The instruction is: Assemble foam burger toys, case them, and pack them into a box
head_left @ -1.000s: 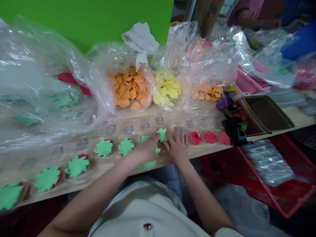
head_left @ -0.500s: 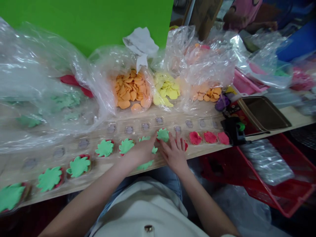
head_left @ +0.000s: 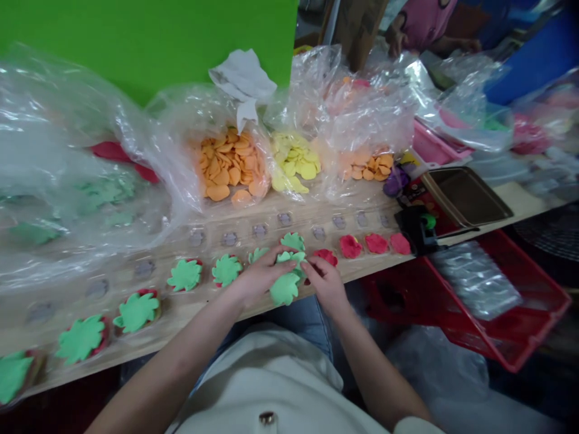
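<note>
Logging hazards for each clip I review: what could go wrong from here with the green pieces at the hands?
The lower green piece is beside the table's near edge in this view, so it might fall off. The right hand is close to a red piece and could nudge it askew.

left fingers (head_left: 272,255): holding green pieces (head_left: 284,289) | right fingers (head_left: 319,265): at their edge | red flowers (head_left: 376,243): rightward row

Green jagged-edged pieces (head_left: 284,289) (overlapping) between left hand (head_left: 262,275) and right hand (head_left: 329,287)
</note>
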A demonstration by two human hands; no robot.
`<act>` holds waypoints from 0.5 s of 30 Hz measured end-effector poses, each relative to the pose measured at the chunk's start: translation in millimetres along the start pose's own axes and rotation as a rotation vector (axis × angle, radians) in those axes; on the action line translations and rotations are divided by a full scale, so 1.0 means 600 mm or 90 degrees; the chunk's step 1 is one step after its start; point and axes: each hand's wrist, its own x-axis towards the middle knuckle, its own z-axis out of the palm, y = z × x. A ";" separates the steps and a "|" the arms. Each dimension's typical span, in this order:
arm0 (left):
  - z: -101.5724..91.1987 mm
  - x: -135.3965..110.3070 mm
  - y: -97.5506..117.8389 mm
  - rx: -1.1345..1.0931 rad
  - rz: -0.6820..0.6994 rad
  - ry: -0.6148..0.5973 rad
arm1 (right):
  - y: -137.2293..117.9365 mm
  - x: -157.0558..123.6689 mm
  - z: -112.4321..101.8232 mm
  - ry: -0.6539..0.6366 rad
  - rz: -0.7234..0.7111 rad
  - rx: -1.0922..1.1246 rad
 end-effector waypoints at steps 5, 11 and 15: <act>0.008 0.027 -0.009 0.106 -0.012 -0.010 | 0.001 0.008 -0.081 0.234 0.075 0.200; 0.010 0.031 -0.021 0.299 0.030 -0.035 | 0.015 0.022 -0.135 0.151 0.065 0.010; 0.033 0.029 -0.026 0.420 0.059 -0.089 | 0.037 0.029 -0.122 0.138 -0.054 -0.299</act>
